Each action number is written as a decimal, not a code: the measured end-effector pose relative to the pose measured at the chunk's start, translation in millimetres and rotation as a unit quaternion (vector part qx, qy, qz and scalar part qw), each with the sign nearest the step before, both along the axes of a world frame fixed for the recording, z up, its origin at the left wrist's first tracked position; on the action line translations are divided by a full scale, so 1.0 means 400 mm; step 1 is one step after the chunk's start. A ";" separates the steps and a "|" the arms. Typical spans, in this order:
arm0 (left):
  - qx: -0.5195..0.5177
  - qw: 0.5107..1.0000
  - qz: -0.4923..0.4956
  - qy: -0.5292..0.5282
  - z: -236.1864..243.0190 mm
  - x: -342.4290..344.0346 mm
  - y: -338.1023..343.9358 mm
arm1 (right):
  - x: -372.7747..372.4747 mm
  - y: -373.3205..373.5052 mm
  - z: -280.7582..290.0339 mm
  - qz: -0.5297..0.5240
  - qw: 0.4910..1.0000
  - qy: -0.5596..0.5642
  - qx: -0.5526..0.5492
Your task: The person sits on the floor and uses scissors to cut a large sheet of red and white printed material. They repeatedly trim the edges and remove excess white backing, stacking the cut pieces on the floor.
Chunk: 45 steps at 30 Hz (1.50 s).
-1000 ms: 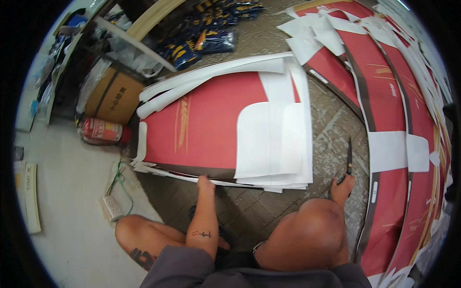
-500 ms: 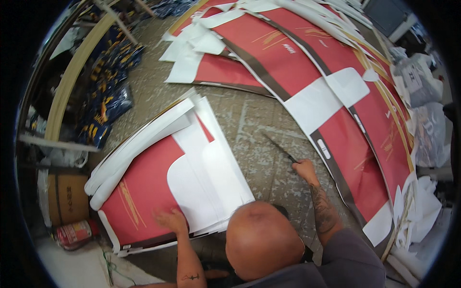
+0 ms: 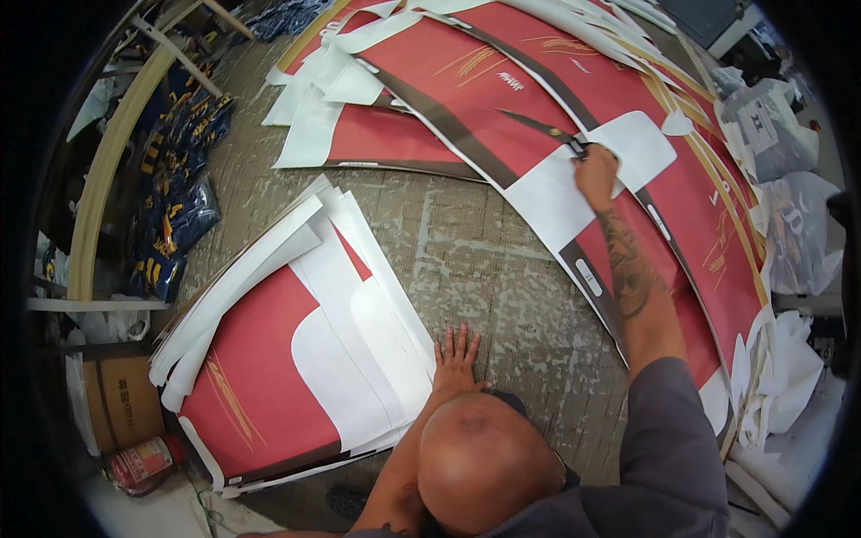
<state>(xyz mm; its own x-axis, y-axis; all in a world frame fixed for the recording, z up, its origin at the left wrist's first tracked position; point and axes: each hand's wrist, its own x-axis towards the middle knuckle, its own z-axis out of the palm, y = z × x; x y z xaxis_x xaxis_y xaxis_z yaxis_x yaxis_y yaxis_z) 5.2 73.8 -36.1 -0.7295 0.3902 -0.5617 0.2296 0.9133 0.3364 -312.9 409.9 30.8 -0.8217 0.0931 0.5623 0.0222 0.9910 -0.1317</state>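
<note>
Red-and-white sheets (image 3: pixel 260 394) sit stacked on the floor (image 3: pixel 502 260), left hand (image 3: pixel 457 360) planted flat beside them, fingers apart, probably propping up that lean. Right hand (image 3: pixel 595 175) has its grip clamped on the scissors (image 3: pixel 558 133), likely by the handles so the blades point away, over bigger red sheets (image 3: pixel 646 85).

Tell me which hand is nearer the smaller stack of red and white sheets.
Left. The left hand rests open on the floor, close by the edge of the stack. The right hand is farther off, holding black scissors over the larger spread of sheets.
</note>
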 end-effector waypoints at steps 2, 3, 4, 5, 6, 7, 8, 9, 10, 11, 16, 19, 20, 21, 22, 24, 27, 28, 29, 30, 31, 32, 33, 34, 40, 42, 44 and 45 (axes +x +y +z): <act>0.000 0.999 -0.012 -0.037 -0.005 -0.007 -0.010 | -0.011 0.073 -0.003 -0.038 0.999 -0.031 0.025; -0.006 0.999 -0.020 -0.035 -0.007 -0.011 -0.013 | -0.006 0.102 -0.009 -0.071 0.995 -0.070 0.005; -0.014 0.998 -0.019 -0.050 -0.008 -0.016 -0.015 | -0.002 0.121 -0.021 -0.107 0.991 -0.071 0.020; -0.014 0.998 -0.019 -0.052 -0.010 -0.018 -0.015 | 0.007 0.137 -0.035 -0.160 0.983 -0.087 0.035; -0.012 0.997 -0.022 -0.071 -0.012 -0.020 -0.014 | 0.008 0.148 -0.050 -0.215 0.973 -0.084 0.028; -0.014 0.998 -0.020 -0.065 -0.015 -0.021 -0.013 | 0.014 0.158 -0.064 -0.272 0.958 -0.089 0.018; -0.017 0.996 -0.022 -0.080 -0.014 -0.017 -0.009 | 0.018 0.167 -0.076 -0.308 0.947 -0.083 0.027; -0.028 0.997 -0.026 -0.065 -0.016 -0.019 -0.008 | 0.018 0.178 -0.084 -0.339 0.937 -0.076 0.033; -0.015 0.996 -0.018 -0.084 -0.019 -0.019 -0.011 | 0.020 0.193 -0.087 -0.331 0.939 -0.083 0.046; -0.009 0.997 -0.015 -0.078 -0.019 -0.015 -0.012 | 0.027 0.215 -0.084 -0.327 0.939 -0.090 0.060; -0.005 0.999 -0.021 -0.046 -0.011 -0.025 -0.018 | 0.058 0.297 -0.066 -0.266 0.960 -0.087 0.027; 0.012 0.995 -0.015 -0.101 -0.008 -0.028 -0.021 | 0.082 0.307 -0.069 -0.204 0.976 -0.069 -0.032; 0.017 0.995 -0.012 -0.097 -0.009 -0.028 -0.024 | 0.095 0.299 -0.075 -0.194 0.978 -0.060 -0.044; 0.018 0.996 -0.014 -0.091 -0.012 -0.026 -0.022 | 0.115 0.290 -0.082 -0.184 0.980 -0.050 -0.054; 0.027 0.996 -0.012 -0.086 -0.016 -0.025 -0.024 | 0.131 0.279 -0.086 -0.183 0.980 -0.036 -0.075; 0.026 0.997 -0.012 -0.068 -0.022 -0.019 -0.025 | 0.212 0.244 -0.103 -0.147 0.977 -0.034 -0.150; 0.028 0.998 -0.010 -0.063 -0.016 -0.014 -0.025 | 0.410 0.175 -0.124 -0.130 0.947 -0.135 -0.262; 0.027 0.997 -0.012 -0.069 -0.011 -0.015 -0.023 | 0.502 0.155 -0.130 -0.110 0.944 -0.142 -0.277; 0.019 0.997 -0.013 -0.068 -0.005 -0.015 -0.020 | 0.584 0.134 -0.140 -0.105 0.959 -0.140 -0.223; 0.005 0.998 -0.014 -0.069 0.001 -0.017 -0.015 | 0.675 0.127 -0.138 -0.123 0.945 -0.208 -0.218; -0.010 0.997 -0.017 -0.069 0.008 -0.019 -0.007 | 0.761 0.112 -0.144 -0.118 0.947 -0.207 -0.213; -0.004 0.997 0.002 -0.082 0.015 -0.025 0.004 | 0.838 0.106 -0.146 -0.132 0.936 -0.242 -0.218; 0.000 0.995 0.021 -0.099 0.023 -0.031 0.018 | 0.920 0.095 -0.151 -0.149 0.920 -0.281 -0.228; 0.004 0.993 0.038 -0.109 0.029 -0.043 0.033 | 0.995 0.075 -0.163 -0.150 0.932 -0.245 -0.220; 0.396 0.808 0.435 -0.014 0.019 -0.219 0.094 | 1.255 0.007 -0.217 -0.211 0.940 -0.173 -0.205; 0.380 0.792 0.473 0.068 0.005 -0.304 0.054 | 1.302 0.005 -0.212 -0.217 0.942 -0.185 -0.180; 0.360 0.737 0.561 0.108 0.001 -0.381 -0.008 | 1.326 0.003 -0.208 -0.199 0.942 -0.214 -0.164; 0.347 0.691 0.620 0.128 0.007 -0.411 -0.039 | 1.334 0.001 -0.206 -0.186 0.943 -0.229 -0.155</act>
